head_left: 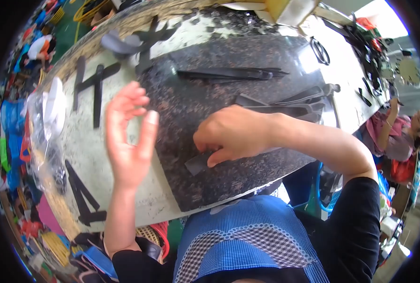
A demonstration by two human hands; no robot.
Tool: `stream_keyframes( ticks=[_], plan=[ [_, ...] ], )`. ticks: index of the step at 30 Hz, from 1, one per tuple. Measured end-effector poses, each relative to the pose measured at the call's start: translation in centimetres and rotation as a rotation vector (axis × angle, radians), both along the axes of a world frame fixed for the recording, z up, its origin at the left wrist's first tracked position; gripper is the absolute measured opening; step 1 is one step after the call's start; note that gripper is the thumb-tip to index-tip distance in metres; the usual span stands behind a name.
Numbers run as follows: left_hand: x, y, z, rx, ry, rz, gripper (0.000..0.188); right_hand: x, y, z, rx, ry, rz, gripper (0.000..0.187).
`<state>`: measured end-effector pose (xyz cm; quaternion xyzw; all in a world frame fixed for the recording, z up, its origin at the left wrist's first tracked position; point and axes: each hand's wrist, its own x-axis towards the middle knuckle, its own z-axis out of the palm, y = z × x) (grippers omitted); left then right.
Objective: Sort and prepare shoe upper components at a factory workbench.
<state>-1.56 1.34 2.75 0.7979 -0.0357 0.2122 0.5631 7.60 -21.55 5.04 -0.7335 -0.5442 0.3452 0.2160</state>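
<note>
Your blue apron (245, 245) is nearest. Beyond it stands the white table (89, 155), the largest thing, and on it lies a dark slab (205, 188), reaching almost to the near edge; it seems placed so to give your hands a firm, flat base. Your left hand (132, 134) is raised over the table with nothing visible in it: the palm is open, the thumb stands well apart, the other fingers are half bent and close together. Your right hand (233, 134) is low over the near part of the slab, its fingers curled inward. On the slab's far side lies a narrow bundle (233, 74), and at right a fanned pile (306, 95), perhaps arranged so that each piece is easy to take. Left on the table are crossed strips (98, 89). Smallest is the dark strip (197, 165), which seems to rest on the slab under your right hand, one end showing at left. Your thumb appears to touch it, probably to steady it; the fingertips are hidden, so I cannot tell if they pinch or only press.
</note>
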Motion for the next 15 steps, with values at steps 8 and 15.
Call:
stream_keyframes(
  ticks=[8, 15],
  plan=[
    [-8.9, -2.6, -2.0, 0.586, -0.276, -0.109, 0.04, 2.1, -3.1, 2.4, 0.158, 0.206, -0.241, 0.016],
    [-7.7, -3.7, -2.3, 0.22, 0.188, -0.274, 0.019, 0.5, -1.2, 0.3, 0.18, 0.247, -0.111, 0.015]
  ],
)
